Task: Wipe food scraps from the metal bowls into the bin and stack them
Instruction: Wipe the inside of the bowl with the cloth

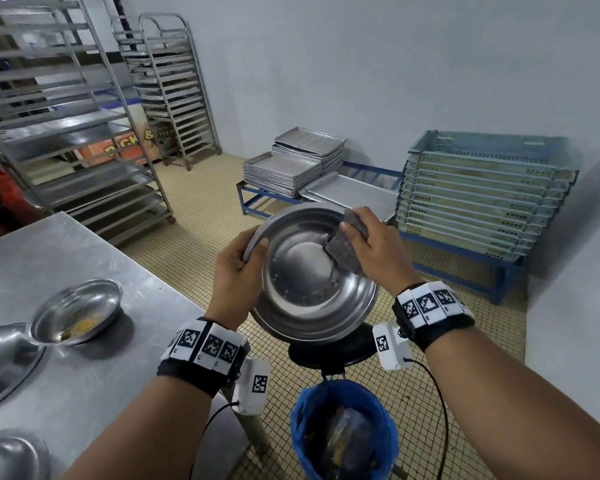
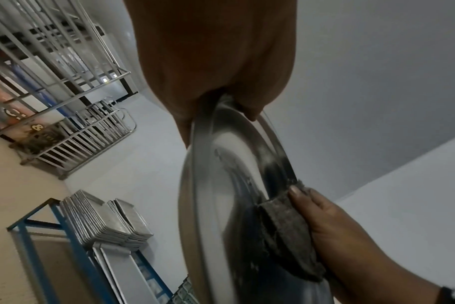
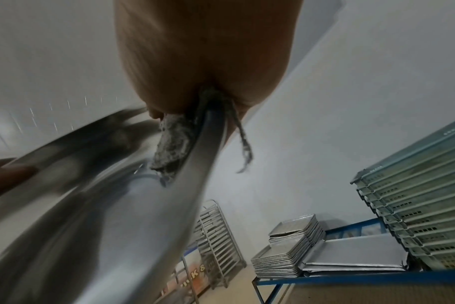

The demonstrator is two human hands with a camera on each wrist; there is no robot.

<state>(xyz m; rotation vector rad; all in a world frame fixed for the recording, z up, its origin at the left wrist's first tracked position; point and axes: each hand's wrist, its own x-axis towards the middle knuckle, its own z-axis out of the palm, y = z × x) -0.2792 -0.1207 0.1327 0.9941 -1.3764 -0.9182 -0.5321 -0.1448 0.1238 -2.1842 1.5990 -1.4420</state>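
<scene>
I hold a large metal bowl [image 1: 305,275] tilted toward me, above a bin lined with a blue bag [image 1: 343,431]. My left hand [image 1: 238,263] grips its left rim, thumb inside. My right hand [image 1: 371,247] pinches a dark grey cloth [image 1: 343,249] folded over the right rim and pressed to the inner wall. The left wrist view shows the bowl [image 2: 221,195] edge-on with the cloth [image 2: 286,236] on it. The right wrist view shows the cloth [image 3: 171,148] against the bowl [image 3: 104,226]. A smaller bowl with yellow scraps [image 1: 75,311] sits on the steel table [image 1: 84,375].
More metal dishes [image 1: 4,358] lie at the table's left edge. A black stool [image 1: 333,351] stands under the bowl. Tray stacks [image 1: 291,164] on a blue frame, stacked crates [image 1: 482,192] and wheeled racks [image 1: 170,84] line the walls on the tiled floor.
</scene>
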